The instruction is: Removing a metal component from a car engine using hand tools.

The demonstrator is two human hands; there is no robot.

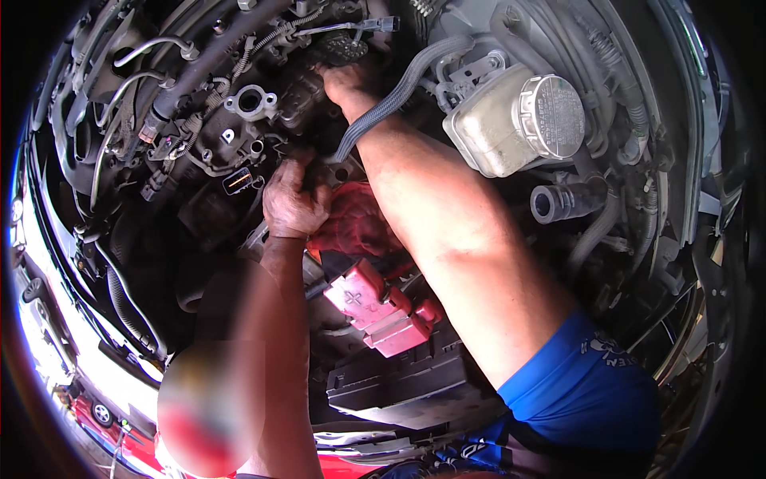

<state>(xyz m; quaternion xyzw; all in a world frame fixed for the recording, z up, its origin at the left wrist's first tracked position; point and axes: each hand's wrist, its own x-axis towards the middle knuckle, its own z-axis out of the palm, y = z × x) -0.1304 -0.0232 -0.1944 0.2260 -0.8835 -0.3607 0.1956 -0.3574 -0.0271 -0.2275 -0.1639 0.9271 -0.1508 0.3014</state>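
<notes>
Looks mid-job: flange [250, 102] beyond left hand [295, 199] bare, not yet connected.
Left curls beside rag [359, 217]; right hand [349, 82] reaches farther in. Fingertips obscured, can't tell either grip.

1 cloudy reservoir [487, 128] w/ cap [552, 116] upper R, 1 red car [88, 410] btm L.

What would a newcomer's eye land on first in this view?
Probably the pinkish-red plastic cover, low in the centre. Next, the bare right arm, slanting from a blue sleeve at lower right to the right hand among engine parts at top centre. Then the pale reservoir with its round grey cap, upper right.
</notes>
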